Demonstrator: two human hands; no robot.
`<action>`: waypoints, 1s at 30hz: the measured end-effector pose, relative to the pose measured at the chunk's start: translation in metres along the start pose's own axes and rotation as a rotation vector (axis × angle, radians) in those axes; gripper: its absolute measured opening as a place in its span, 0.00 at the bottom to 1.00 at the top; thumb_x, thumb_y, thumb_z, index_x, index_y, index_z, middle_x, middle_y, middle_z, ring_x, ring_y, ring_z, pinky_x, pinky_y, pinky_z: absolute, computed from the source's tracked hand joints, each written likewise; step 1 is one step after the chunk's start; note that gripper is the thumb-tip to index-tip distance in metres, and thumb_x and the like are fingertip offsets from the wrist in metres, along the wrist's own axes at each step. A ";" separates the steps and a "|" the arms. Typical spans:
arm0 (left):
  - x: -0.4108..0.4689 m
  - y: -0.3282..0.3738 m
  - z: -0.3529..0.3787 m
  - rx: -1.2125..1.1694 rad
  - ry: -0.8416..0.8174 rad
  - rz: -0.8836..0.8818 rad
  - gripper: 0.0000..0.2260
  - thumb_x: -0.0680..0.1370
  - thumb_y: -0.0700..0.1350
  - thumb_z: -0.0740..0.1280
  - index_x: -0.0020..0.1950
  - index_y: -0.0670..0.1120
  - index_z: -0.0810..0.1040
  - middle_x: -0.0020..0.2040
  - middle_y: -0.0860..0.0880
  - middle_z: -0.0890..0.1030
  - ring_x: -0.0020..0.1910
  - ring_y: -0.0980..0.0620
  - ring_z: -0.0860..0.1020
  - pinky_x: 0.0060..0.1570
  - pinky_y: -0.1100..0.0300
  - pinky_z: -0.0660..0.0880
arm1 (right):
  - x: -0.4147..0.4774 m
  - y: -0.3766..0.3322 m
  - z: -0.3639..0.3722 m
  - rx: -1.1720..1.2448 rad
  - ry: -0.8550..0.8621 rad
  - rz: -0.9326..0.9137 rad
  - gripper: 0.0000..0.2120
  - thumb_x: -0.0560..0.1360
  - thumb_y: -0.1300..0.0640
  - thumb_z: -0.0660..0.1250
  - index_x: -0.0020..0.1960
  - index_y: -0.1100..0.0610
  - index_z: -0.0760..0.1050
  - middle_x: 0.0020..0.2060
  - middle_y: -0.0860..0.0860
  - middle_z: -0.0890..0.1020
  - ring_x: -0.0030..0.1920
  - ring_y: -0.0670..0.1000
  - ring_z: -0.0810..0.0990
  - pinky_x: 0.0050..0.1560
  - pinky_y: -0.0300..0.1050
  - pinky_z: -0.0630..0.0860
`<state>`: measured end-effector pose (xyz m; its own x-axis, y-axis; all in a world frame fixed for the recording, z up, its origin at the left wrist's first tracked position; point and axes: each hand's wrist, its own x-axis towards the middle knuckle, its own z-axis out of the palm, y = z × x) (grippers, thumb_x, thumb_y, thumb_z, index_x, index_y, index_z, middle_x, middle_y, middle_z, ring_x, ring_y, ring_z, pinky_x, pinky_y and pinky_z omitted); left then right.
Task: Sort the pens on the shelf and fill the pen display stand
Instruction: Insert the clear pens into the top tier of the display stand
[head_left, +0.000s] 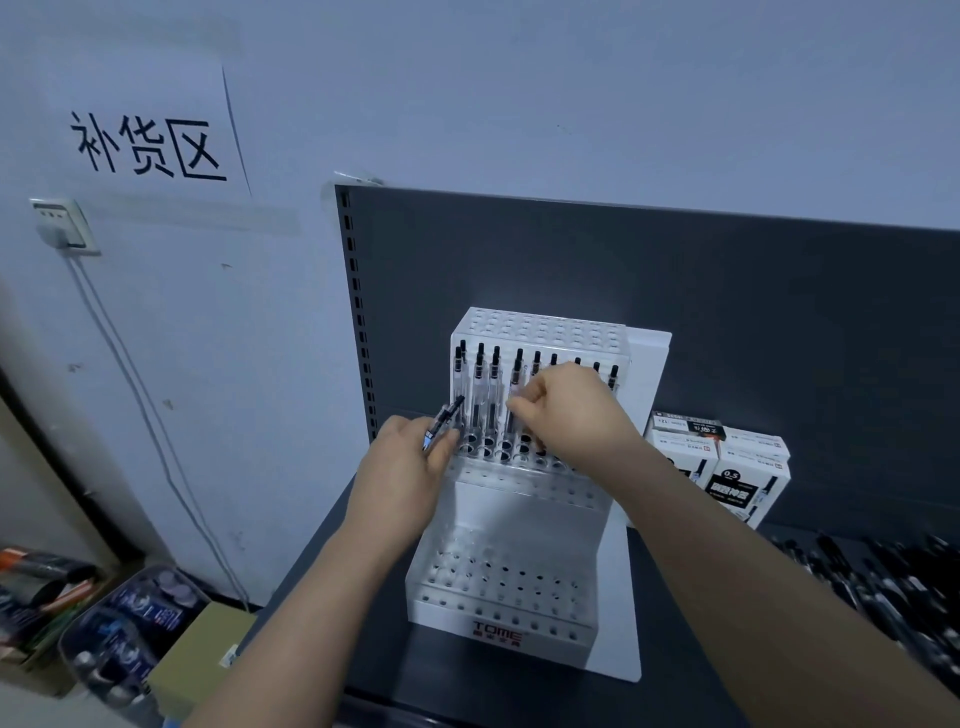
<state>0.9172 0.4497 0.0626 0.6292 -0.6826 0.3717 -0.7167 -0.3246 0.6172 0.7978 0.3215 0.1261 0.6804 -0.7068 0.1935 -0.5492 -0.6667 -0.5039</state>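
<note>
Pens (493, 374) with black tops stand up straight in a row on the middle step of the pen display stand (498, 525). The stand is white and clear and full of little holes. It has TOME in red letters on its near edge. It sits on the dark shelf (685, 665).

The left hand (405, 478) is at the left side of the stand. Its fingers are closed around a leaning pen (443, 425) whose top tips to the right. The right hand (571, 415) is at the row, with its fingers curled and pinching an upright pen (516, 384).

Just right of the stand are white and black boxes (737, 483), and one says 0.5. Loose pens (883, 582) lie in a heap at the right end of the shelf. A paper sign (150, 145) on the wall at the left says 补货区.
</note>
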 end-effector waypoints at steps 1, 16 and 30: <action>0.000 0.004 -0.004 -0.036 -0.031 0.033 0.12 0.80 0.53 0.61 0.43 0.48 0.76 0.41 0.49 0.77 0.40 0.52 0.75 0.37 0.59 0.66 | -0.006 0.000 -0.003 0.117 -0.015 -0.002 0.12 0.77 0.54 0.66 0.43 0.63 0.79 0.31 0.54 0.82 0.27 0.50 0.78 0.31 0.39 0.76; 0.001 0.020 0.003 0.026 -0.095 0.129 0.10 0.81 0.48 0.60 0.54 0.44 0.77 0.48 0.47 0.75 0.49 0.48 0.74 0.45 0.61 0.65 | -0.023 0.027 -0.038 0.813 0.176 0.086 0.08 0.79 0.59 0.63 0.45 0.63 0.73 0.37 0.56 0.84 0.31 0.51 0.79 0.40 0.50 0.77; -0.003 0.012 0.007 0.252 -0.079 0.177 0.14 0.80 0.43 0.62 0.64 0.43 0.75 0.60 0.46 0.75 0.57 0.46 0.71 0.57 0.59 0.67 | -0.003 -0.009 -0.026 0.344 0.182 -0.091 0.04 0.77 0.62 0.61 0.49 0.56 0.73 0.29 0.48 0.77 0.29 0.45 0.82 0.35 0.49 0.81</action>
<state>0.9051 0.4431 0.0643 0.4695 -0.7886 0.3971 -0.8713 -0.3413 0.3525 0.7876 0.3233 0.1522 0.6047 -0.6996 0.3807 -0.2753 -0.6321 -0.7243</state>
